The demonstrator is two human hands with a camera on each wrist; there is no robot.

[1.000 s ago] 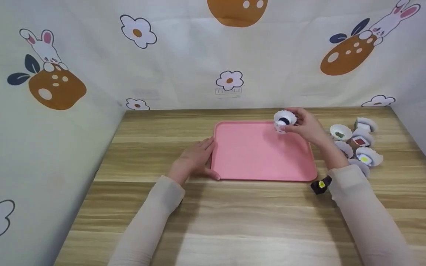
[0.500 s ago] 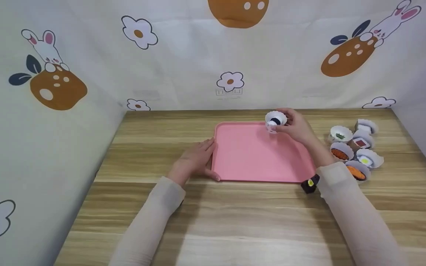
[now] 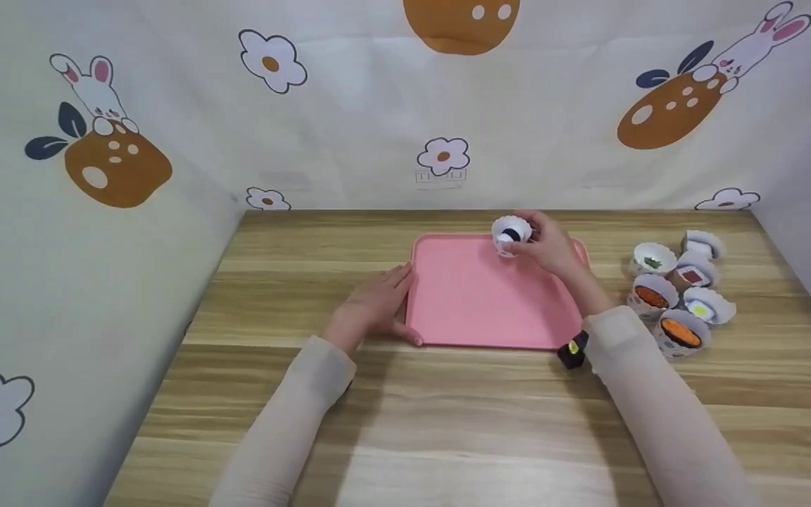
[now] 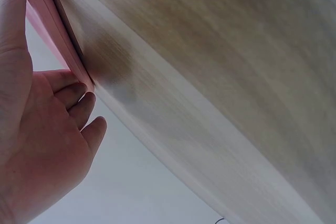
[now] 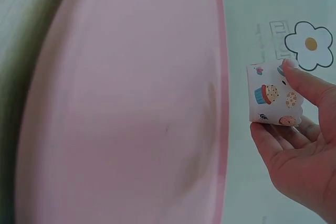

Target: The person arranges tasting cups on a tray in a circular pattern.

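My right hand (image 3: 550, 248) pinches a white paper baking cup (image 5: 270, 95) with printed cupcakes, thumb on one side and fingers on the other. Inside the cup sits a white piece with a black band (image 3: 511, 235), like toy sushi. In the head view the cup appears above the back edge of a pink tray (image 3: 483, 303); the right wrist view shows it apart from the tray surface. My left hand (image 3: 374, 301) rests against the tray's left edge, fingers along the side and thumb at the front left corner. The left wrist view shows its fingertips touching the rim (image 4: 59, 30).
Right of the tray stand several paper cups with toy sushi, among them an orange-topped one (image 3: 680, 334), a red-topped one (image 3: 652, 296) and one with green (image 3: 654, 261). A black piece with a yellow centre (image 3: 572, 352) lies by the tray's front right corner.
My right hand has moved left along the tray's back edge with the cup. The black piece near my right sleeve has shifted left too. My left hand stays at the tray's edge.
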